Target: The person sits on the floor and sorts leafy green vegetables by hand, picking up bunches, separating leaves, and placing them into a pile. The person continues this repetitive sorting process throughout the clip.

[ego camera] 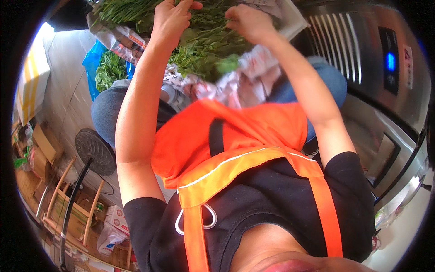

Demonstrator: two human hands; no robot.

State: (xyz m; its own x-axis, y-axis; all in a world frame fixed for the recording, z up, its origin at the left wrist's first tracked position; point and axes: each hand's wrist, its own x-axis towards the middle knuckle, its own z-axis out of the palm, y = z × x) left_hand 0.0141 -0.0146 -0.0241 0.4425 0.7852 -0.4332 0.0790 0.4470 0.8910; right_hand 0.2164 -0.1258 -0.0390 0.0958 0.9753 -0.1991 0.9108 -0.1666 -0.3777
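A heap of leafy greens (pixel 207 47) with long stems lies before me on crumpled printed paper (pixel 251 74), at the top of the view. My left hand (pixel 173 20) is over the left part of the heap, its fingers bent and partly cut off by the upper edge. Slightly blurred, my right hand (pixel 253 25) is at the right of the greens with curled fingertips close against the stems. Whether either hand grips a stem cannot be made out. Thinner green stalks (pixel 119 13) lie at the upper left.
A blue plastic bag (pixel 90 64) with more greens (pixel 110 69) stands on the tiled floor (pixel 64 74) beside my left knee. A stainless steel appliance (pixel 368 34) with vents and a lit display is close on my right. Behind on the left are a round black base (pixel 95 151), a wooden frame (pixel 93 210) and boxes (pixel 115 217).
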